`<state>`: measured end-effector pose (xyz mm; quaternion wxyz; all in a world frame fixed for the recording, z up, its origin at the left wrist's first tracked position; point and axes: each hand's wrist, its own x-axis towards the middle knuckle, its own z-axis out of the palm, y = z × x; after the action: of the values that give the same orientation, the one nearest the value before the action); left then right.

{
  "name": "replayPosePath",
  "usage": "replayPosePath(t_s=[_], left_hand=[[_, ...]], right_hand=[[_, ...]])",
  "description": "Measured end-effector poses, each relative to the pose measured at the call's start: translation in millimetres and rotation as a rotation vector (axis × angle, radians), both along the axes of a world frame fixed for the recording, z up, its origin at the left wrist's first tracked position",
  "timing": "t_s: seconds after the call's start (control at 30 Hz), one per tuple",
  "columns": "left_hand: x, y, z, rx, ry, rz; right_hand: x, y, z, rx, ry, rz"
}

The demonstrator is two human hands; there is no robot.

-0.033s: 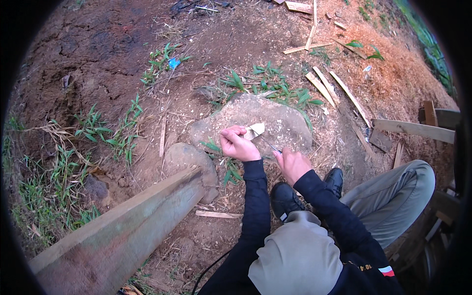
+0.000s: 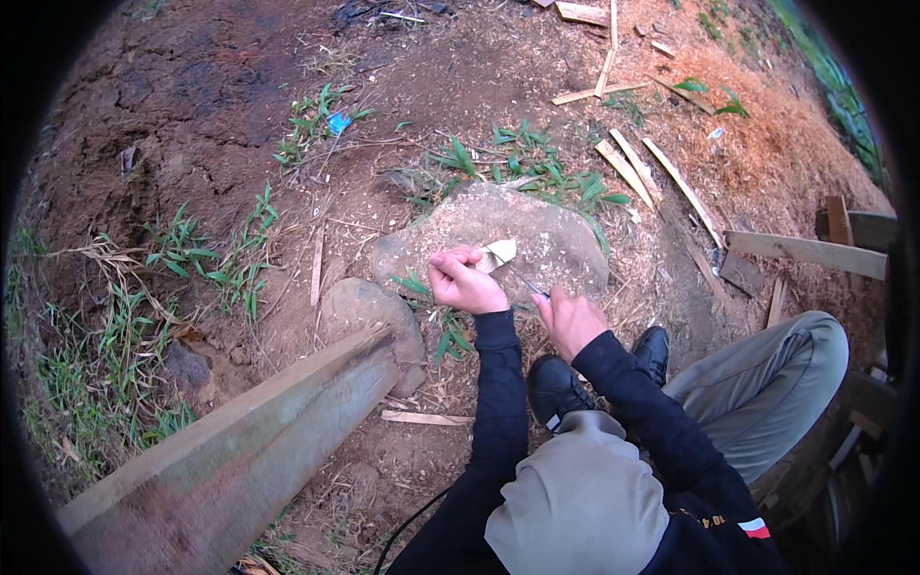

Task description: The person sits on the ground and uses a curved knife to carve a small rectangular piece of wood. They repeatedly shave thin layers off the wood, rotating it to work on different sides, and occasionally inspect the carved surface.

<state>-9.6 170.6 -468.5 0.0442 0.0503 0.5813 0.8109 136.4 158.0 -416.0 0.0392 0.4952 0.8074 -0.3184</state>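
Note:
A small piece of pale wood [image 2: 497,253] is gripped in the closed fingers of my left hand [image 2: 464,279], above a flat grey rock. My right hand [image 2: 572,319] is closed around the handle of a thin carving tool [image 2: 524,279] with a slim metal shaft. The shaft points up and left, and its tip meets the pale wood or lies just in front of it. My fingers hide most of the tool's handle and the lower part of the wood piece.
Under my hands lies the flat rock [image 2: 556,230], dusted with shavings. A thick wooden plank [image 2: 240,450] slants at the lower left, its end against a smaller stone [image 2: 369,311]. Loose wood strips [image 2: 682,190] and orange-brown sawdust [image 2: 757,153] lie at the right. My shoes [image 2: 558,391] are close to the rock.

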Motion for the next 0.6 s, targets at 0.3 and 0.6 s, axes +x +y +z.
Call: replayPosePath(t_s=[0.3, 0.6], left_hand=[[7.3, 7.3, 6.5, -0.017, -0.067, 0.057], [-1.2, 11.5, 1.3, -0.116, -0.082, 0.160]], right_hand=[[-11.6, 4.7, 13.7, 0.043, -0.074, 0.042], [-30.0, 6.8, 12.9, -0.011, -0.097, 0.017]])
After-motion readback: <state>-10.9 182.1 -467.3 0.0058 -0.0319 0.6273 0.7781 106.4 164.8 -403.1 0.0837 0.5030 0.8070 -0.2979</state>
